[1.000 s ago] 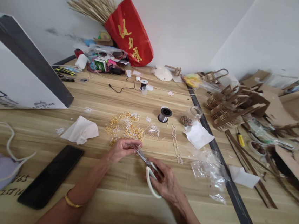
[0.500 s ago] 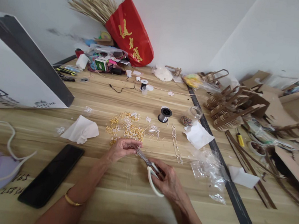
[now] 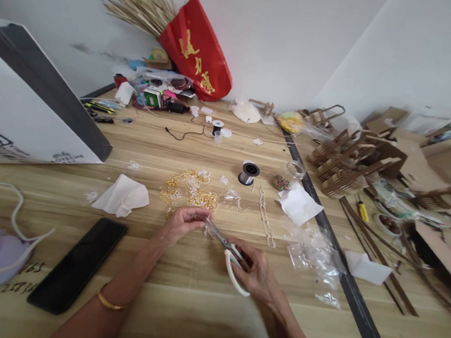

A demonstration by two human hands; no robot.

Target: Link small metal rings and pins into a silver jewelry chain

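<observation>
Looks like metal and smooth plastic on the scissors (image 3: 225,242), kinda satiny wood on the tabletop (image 3: 175,281), glossy phone (image 3: 77,265).

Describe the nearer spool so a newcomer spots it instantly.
Start at the red bag by the wall and come down the wooden table towards the right hand. The nearer spool sits just left of the clear jar. Black-rimmed with silvery winding, it differs from the farther spool, which is white-topped and dark-wound.

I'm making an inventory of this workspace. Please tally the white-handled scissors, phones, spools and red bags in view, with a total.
White-handled scissors, in the right hand: 1
Phone: 1
Spools, black-rimmed spool and white-topped spool: 2
Red bag: 1
Total: 5
</observation>
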